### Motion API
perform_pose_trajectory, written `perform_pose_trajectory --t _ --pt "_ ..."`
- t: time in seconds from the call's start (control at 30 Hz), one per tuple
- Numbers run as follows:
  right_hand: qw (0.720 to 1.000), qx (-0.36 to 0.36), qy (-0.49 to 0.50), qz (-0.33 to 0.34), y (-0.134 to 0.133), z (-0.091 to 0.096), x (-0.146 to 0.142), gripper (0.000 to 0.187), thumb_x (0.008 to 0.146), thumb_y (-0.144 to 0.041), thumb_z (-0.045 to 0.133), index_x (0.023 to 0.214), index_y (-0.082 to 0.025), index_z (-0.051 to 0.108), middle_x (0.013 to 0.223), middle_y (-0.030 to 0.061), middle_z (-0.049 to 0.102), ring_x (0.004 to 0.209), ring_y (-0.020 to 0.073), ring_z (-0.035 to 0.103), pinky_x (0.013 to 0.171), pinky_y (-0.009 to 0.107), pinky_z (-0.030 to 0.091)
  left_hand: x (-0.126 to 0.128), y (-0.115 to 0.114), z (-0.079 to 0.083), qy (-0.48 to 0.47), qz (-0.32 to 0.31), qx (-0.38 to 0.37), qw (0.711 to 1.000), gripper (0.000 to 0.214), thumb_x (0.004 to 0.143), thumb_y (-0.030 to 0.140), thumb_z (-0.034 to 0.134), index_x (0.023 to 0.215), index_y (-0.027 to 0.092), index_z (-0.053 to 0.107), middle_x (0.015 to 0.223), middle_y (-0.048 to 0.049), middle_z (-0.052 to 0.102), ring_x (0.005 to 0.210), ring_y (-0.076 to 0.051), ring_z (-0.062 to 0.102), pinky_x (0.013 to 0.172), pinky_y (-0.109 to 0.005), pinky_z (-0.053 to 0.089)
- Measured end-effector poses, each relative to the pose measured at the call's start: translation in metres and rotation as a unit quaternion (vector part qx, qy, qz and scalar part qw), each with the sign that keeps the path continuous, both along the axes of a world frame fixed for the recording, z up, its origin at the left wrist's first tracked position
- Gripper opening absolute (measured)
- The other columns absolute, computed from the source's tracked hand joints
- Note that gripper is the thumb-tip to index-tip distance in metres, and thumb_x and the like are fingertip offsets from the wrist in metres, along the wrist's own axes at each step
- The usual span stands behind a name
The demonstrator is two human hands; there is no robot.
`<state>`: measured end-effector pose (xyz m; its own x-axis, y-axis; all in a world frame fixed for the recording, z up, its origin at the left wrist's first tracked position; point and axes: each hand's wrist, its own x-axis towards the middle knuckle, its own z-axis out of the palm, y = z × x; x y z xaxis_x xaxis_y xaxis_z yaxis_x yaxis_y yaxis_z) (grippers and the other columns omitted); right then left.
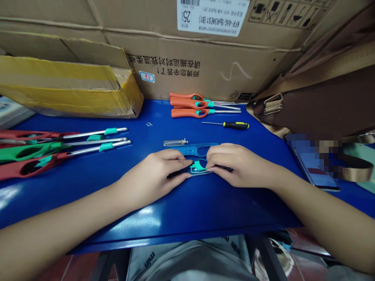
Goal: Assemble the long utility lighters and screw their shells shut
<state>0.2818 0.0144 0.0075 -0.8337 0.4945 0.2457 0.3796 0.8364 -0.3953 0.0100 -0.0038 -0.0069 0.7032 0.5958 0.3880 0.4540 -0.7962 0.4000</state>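
Note:
My left hand (159, 171) pinches the left side of a lighter shell half (200, 173) between thumb and fingers, low over the table. A teal trigger (198, 166) sits in that shell. At its right end, my right hand (237, 166) is closed, its thumb and index finger pinched by the trigger. What lies inside that pinch is too small to make out. Just behind both hands lies another blue lighter shell half (190, 150), its right end partly covered by my right hand. A clear fuel tank (174, 143) lies behind that shell's left end.
Orange lighters (187, 113) lie at the back, with a black-and-yellow screwdriver (236, 125) before them. Red and green lighters (32, 150) lie at left. A yellow-taped box (70, 93) and large carton (164, 50) border the blue table (205, 210). A phone (315, 168) and brown bag (322, 101) are right.

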Motion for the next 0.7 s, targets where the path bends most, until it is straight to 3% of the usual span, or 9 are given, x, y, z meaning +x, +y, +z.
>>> perform_pose_trajectory --t 0.3,0.7 --pt "0.991 0.118 -0.058 0.014 -0.0057 0.0046 -0.0018 0.023 0.104 -0.017 0.048 0.092 -0.016 0.068 0.094 0.0069 0.071 0.081 0.0195 0.061 0.076 0.034 0.043 0.0008 -0.0013 0.0002 0.001 -0.003 0.001 1.0 0.025 0.097 0.02 0.07 0.119 0.009 0.076 0.101 -0.0089 0.075 0.09 -0.02 0.073 0.083 -0.031 0.06" --pt "0.999 0.018 0.001 -0.032 -0.0044 0.0064 -0.0013 0.014 0.102 -0.018 0.055 0.093 -0.017 0.066 0.091 0.0037 0.067 0.08 0.0151 0.06 0.075 0.029 0.044 0.0007 -0.0021 0.0002 -0.008 0.023 -0.001 1.0 0.031 0.094 0.022 0.075 0.123 0.014 0.071 0.101 -0.0056 0.077 0.091 -0.019 0.074 0.082 -0.028 0.061"
